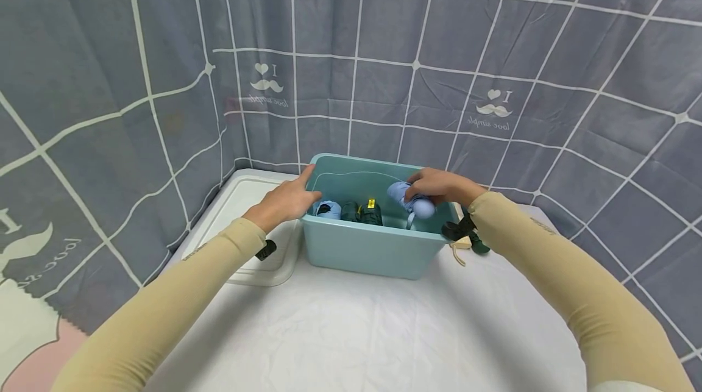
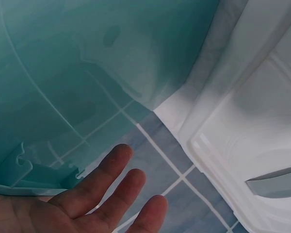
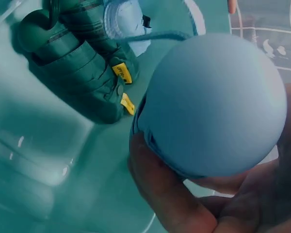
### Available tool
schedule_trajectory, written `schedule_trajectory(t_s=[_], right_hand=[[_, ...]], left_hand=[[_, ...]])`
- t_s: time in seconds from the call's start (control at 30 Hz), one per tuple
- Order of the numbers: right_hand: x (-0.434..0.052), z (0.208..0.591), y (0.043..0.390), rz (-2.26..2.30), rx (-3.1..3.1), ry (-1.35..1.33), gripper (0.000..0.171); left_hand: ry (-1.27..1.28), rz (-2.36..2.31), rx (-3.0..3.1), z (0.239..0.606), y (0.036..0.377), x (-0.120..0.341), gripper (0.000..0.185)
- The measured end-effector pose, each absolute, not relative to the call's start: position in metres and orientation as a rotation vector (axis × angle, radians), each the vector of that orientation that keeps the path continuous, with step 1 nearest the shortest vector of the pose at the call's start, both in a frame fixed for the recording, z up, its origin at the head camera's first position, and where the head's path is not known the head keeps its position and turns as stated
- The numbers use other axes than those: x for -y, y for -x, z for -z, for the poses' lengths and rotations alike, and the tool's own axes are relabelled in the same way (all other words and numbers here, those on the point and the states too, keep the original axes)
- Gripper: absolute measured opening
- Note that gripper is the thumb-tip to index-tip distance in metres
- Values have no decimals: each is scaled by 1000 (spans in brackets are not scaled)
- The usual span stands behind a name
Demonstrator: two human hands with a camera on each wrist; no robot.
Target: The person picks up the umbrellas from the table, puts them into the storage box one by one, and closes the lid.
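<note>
The right hand (image 1: pixel 433 185) has its fingers (image 3: pixel 160 194) curled round a pale blue folded compact umbrella with a rounded handle end (image 1: pixel 412 200), holding it just inside the right end of the teal translucent plastic storage bin (image 1: pixel 373 249), above the bin's floor. The likeliest slip, as I judge it, is the smooth rounded end sliding out of the grip and dropping onto the dark green folded umbrellas with small yellow tags (image 1: pixel 362 211) that lie on the bin's floor; its dangling blue wrist strap (image 1: pixel 410 219) could also catch on the rim. The left hand (image 1: pixel 285 202) rests against the bin's left rim with its fingers (image 2: pixel 114 170) straight and slightly apart, gripping nothing, so a hard push there might shove the bin along the white cloth-covered table (image 1: pixel 351 331). The held umbrella looks tightly rolled, its fabric sleeve matte and soft, its end domed. Another pale blue umbrella (image 1: pixel 327 209) lies beside the green ones.
</note>
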State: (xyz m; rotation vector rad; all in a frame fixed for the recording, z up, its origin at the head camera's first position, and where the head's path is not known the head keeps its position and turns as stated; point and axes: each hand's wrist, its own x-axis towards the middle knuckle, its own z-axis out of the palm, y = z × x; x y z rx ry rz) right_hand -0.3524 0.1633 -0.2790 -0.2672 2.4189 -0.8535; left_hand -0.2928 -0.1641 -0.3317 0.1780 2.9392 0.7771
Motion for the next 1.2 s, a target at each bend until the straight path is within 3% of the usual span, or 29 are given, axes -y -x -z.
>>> schedule_trajectory(t_s=[0.33,0.7,1.2], right_hand=[[-151,280,362,719,-2391,278,75],[-144,289,374,627,-2355,256,37],[-130,302,385,607,-2262,198,34]], left_hand=[[-170,-776,-2938,332,292,165,81],[-180,-786,-2932,330,290,164,81],[-162,-763,-2937,330,290,163,81]])
